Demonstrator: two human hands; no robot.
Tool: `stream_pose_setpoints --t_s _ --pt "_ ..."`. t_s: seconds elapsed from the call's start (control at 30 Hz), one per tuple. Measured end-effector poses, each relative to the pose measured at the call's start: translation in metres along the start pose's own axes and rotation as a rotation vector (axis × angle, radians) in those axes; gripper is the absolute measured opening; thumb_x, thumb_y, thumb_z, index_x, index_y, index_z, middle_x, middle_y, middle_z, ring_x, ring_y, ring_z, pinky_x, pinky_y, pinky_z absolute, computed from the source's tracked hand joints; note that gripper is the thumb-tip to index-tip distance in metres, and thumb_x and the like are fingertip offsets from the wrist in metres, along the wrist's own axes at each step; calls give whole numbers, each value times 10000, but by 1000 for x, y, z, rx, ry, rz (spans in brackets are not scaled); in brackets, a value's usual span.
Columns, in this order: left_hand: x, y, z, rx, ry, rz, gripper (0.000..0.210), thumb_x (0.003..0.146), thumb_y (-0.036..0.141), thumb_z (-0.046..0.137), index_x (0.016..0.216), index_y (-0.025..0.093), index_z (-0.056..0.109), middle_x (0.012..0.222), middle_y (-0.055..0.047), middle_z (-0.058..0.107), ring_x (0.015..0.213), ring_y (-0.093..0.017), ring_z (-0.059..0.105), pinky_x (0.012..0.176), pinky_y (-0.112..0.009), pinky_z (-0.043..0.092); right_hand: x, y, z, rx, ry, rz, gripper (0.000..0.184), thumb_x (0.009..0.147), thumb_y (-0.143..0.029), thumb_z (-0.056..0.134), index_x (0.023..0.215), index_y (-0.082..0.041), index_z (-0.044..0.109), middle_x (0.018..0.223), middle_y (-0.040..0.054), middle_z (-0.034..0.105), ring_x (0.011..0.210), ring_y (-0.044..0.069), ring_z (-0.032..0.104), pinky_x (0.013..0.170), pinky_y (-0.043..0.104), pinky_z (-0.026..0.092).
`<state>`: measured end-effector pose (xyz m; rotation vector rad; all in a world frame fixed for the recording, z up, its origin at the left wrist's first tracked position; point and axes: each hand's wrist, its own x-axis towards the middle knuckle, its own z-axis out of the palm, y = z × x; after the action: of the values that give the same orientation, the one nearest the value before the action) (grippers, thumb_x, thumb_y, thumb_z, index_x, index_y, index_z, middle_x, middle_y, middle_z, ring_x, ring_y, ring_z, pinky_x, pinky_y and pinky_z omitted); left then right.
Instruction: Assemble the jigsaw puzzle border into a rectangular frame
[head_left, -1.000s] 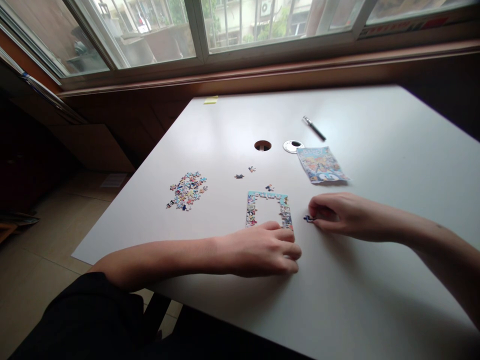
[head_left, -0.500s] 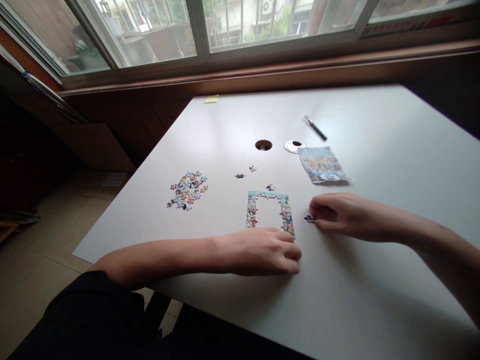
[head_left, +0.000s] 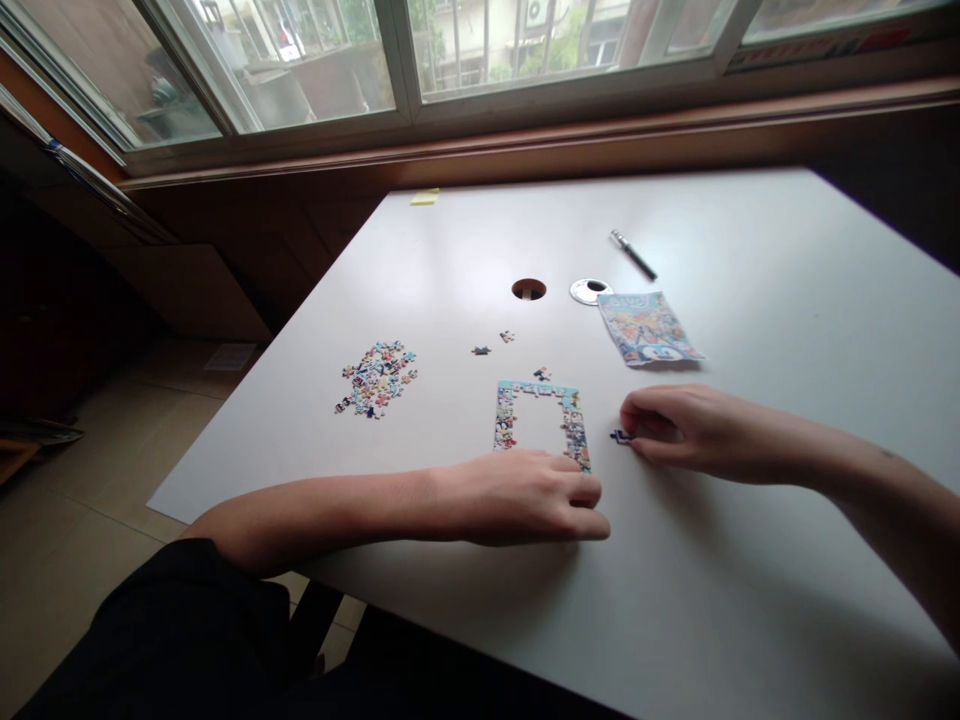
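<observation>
Covering the lower side of the puzzle border (head_left: 574, 425), the left hand (head_left: 536, 500) has just shifted, 1 finger reaching farther right; cannot tell whether it grips anything. Right hand (head_left: 658, 425) unchanged: thumb and finger pinched on 1 dark puzzle piece (head_left: 620, 437), just beside the border, so that piece remains unjoined. Beyond: piece heap (head_left: 379, 378) at left, 3 loose pieces (head_left: 481, 351), printed sheet (head_left: 649, 328), pen (head_left: 634, 256) farthest.

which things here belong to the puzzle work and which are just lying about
Part of the work:
puzzle border, partly hidden by the left hand
dark puzzle piece, pinched by the right hand
heap of loose pieces
three separate pieces
picture sheet, probably for reference

Just lying about:
pen
yellow slip
round white disc
</observation>
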<state>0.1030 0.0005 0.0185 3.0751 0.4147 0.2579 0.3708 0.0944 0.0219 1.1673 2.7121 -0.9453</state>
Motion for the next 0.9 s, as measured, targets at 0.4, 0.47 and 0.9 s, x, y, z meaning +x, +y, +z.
stream_pose_setpoints --t_s 0.4,0.47,0.9 --pt "0 -2 1 -45 68 2 256 1015 90 445 981 172 685 1146 -50 666 928 -162 583 727 -296 470 0 -2 -1 -42 -17 3 123 860 -330 604 815 -216 590 836 51 665 730 196 560 655 324 430" --pt "0 -1 1 -61 73 1 264 1013 80 437 964 162 683 1160 -58 668 942 -163 602 752 -288 487 0 0 0 -42 -16 10 125 851 -333 612 811 -216 593 832 45 663 726 193 557 648 320 426" --pt "-3 -3 4 -182 71 -42 252 997 48 454 1052 145 680 1277 -82 677 1076 -164 669 867 -244 574 -2 -7 -3 -36 -17 11 108 839 -316 607 794 -219 589 813 35 655 717 187 557 646 321 408"
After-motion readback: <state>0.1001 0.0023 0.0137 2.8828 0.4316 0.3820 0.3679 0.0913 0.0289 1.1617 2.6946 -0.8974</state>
